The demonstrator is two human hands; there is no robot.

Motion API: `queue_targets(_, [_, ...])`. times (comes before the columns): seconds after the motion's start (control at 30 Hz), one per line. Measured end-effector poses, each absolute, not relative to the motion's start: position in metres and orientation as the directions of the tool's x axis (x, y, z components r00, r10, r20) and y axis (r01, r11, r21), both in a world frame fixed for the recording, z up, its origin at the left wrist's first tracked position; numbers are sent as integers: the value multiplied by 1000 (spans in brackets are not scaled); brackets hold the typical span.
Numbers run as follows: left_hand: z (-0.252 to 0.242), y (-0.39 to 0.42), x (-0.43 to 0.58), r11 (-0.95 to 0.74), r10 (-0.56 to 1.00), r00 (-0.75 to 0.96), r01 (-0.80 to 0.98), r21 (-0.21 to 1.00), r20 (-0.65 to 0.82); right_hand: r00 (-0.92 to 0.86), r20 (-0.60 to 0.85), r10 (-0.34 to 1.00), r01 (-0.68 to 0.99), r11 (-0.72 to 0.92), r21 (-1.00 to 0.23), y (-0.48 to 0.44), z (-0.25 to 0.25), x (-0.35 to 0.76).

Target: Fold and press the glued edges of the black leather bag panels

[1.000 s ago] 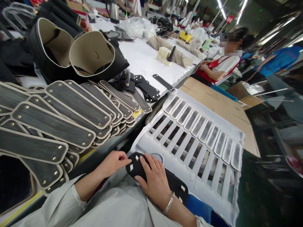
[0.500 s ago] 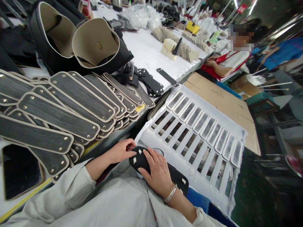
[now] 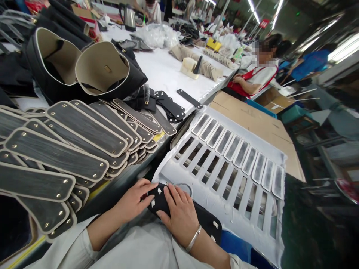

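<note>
A long black panel (image 3: 206, 218) with rounded ends and small white tabs near its corners lies in front of my body. My right hand (image 3: 181, 213) rests flat across its middle, fingers stretched out and thumb apart. At the panel's left end is my left hand (image 3: 134, 198), its forefinger and thumb closed on the edge and the other fingers curled. A small metal piece (image 3: 167, 183) shows at the panel's upper edge, by my right fingertips. What lies under the panel is hidden.
Grey panels with beige borders (image 3: 84, 127) are piled on the left table. Behind them stands an open black bag (image 3: 102, 69). A slotted white sheet (image 3: 221, 170) holding a row of grey pieces lies right. Cardboard (image 3: 252, 127) is beyond it, near a seated person (image 3: 252, 78).
The camera view has shifted, so most things appear lower or further left. My right hand stays on the panel. My left forefinger and thumb have shifted slightly at its left end.
</note>
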State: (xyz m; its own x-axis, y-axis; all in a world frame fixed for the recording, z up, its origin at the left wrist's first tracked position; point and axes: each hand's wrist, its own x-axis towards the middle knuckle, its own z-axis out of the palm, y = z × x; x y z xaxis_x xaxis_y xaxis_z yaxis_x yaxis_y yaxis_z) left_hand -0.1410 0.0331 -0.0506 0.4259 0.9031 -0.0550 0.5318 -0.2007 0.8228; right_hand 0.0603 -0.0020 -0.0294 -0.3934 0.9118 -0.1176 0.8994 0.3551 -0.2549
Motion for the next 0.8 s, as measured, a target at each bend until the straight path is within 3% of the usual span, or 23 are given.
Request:
queue_targets(0.1, [-52, 30, -141, -268, 901, 432, 609, 747, -29, -397, -121, 910, 898, 358, -256, 0, -30, 59])
queue_targets(0.2, [-57, 27, -141, -226, 908, 415, 591, 774, -52, -391, -132, 911, 903, 352, -246, -2, -31, 62])
queue_targets(0.33, [-65, 23, -138, -19, 931, 331, 468, 884, -155, -400, -139, 906, 902, 362, -234, -10, -30, 74])
queue_targets(0.5, [-64, 28, -128, 184, 917, 278, 340, 922, -285, -418, -148, 896, 890, 372, -264, -17, -27, 87])
queue_targets(0.8, [-61, 46, -117, 123, 928, 299, 320, 939, -223, -456, -135, 880, 863, 400, -308, -14, -26, 83])
